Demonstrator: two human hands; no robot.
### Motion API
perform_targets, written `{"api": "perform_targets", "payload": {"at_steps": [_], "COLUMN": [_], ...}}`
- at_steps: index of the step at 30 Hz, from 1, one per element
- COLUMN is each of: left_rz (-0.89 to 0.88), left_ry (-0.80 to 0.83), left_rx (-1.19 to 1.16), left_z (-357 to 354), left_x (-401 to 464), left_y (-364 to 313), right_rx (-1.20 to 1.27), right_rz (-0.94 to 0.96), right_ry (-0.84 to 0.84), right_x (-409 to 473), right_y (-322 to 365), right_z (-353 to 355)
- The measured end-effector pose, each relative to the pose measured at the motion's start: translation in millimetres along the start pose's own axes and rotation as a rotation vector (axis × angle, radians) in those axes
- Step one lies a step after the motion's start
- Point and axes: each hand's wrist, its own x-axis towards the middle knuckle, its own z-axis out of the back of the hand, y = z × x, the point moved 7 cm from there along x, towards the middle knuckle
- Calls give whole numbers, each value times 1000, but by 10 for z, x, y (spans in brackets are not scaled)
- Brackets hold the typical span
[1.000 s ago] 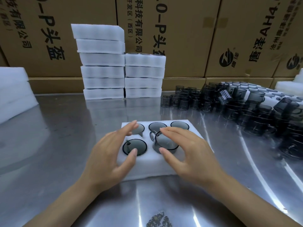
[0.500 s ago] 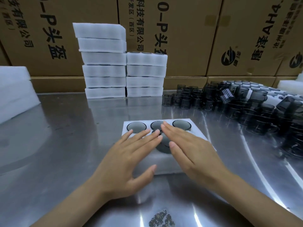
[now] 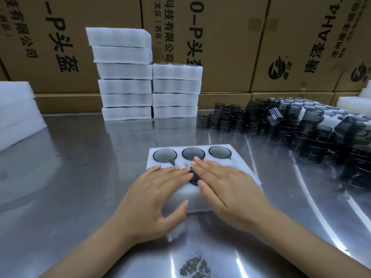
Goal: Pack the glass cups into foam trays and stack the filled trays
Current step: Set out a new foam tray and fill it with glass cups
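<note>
A white foam tray (image 3: pixel 240 167) lies on the steel table in front of me. Three dark glass cups (image 3: pixel 193 153) show in its far row, sunk in their holes. My left hand (image 3: pixel 158 193) lies flat, palm down, over the tray's near left part. My right hand (image 3: pixel 226 187) lies flat over the near right part, fingers pointing to the left. Both hands hold nothing. A dark cup rim (image 3: pixel 194 179) peeks out between the fingertips; the rest of the near row is hidden. Two stacks of foam trays (image 3: pixel 176 91) stand at the back.
A crowd of loose dark glass cups (image 3: pixel 281 125) covers the table's right side. More white foam (image 3: pixel 18 113) is piled at the far left and far right (image 3: pixel 353 103). Cardboard boxes (image 3: pixel 226 37) form a wall behind the table.
Both hands went from hovering with curled fingers over the near cups to lying flat on the tray. The near middle cup now sits lower in its hole.
</note>
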Motion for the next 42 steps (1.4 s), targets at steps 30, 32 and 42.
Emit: {"api": "perform_targets", "payload": {"at_steps": [30,32,42], "left_rz": [-142,-150,-150], "left_ry": [-121,-114,-171], "left_rx": [-52,-28,-16], "left_z": [59,50,52], "left_x": [41,43,44], "left_y": [5,29,37], "right_rx": [59,48,-36], "right_rz": [-668,-670,-608], "right_ry": [-83,-111,-161], "right_x": [997,1094,1419], "right_y": [-2021,-2106,-2352], "right_z": [-583,-615,-702]}}
